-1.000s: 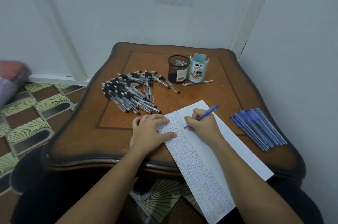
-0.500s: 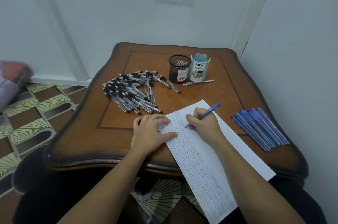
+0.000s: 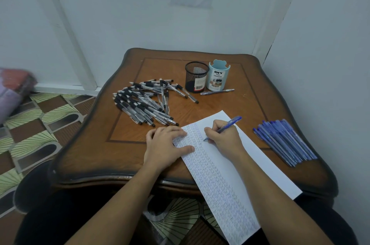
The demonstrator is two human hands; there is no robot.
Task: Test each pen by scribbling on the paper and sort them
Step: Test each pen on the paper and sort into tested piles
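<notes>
Right hand (image 3: 224, 136) grips a blue pen (image 3: 228, 125), tip on the paper (image 3: 260, 164) overhanging the table's (image 3: 96, 156) near edge. Left hand (image 3: 166, 146) lies flat, fingers straight, pressing the paper's left edge.

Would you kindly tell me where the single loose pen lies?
In the head view, the loose pen lies far back on the table, in front of the blue organizer cup, beside the black mesh cup.
</notes>
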